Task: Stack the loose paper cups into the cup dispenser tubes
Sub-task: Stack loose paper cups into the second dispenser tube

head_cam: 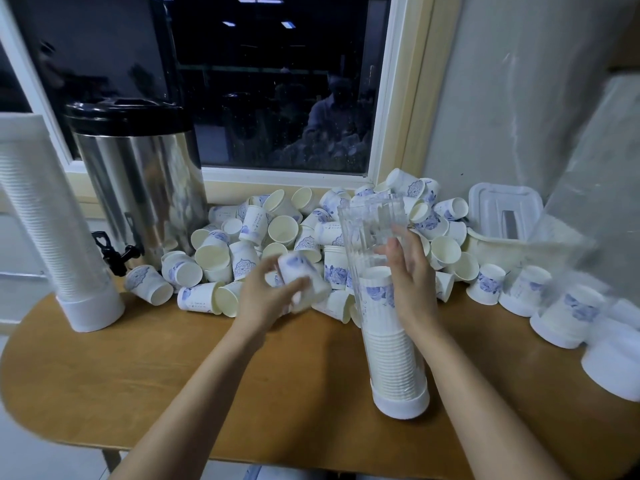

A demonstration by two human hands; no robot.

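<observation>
Holding a blurred paper cup (pixel 294 265) in the left hand (pixel 266 299), fingers curled round it, just left of the clear tube (pixel 363 223). Pressing the right hand (pixel 410 278) against that tube's side, fingers fairly straight, gripping nothing. Standing upright on the wooden table (pixel 173 358), about half filled with stacked cups (pixel 391 348). Behind, a heap of loose cups (pixel 277 230); further left a steel urn (pixel 138 168) and a full tube (pixel 52 220)

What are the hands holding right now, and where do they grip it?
The left hand grips a blurred paper cup round its side. The right hand rests against the clear dispenser tube, fingers fairly straight.
</observation>
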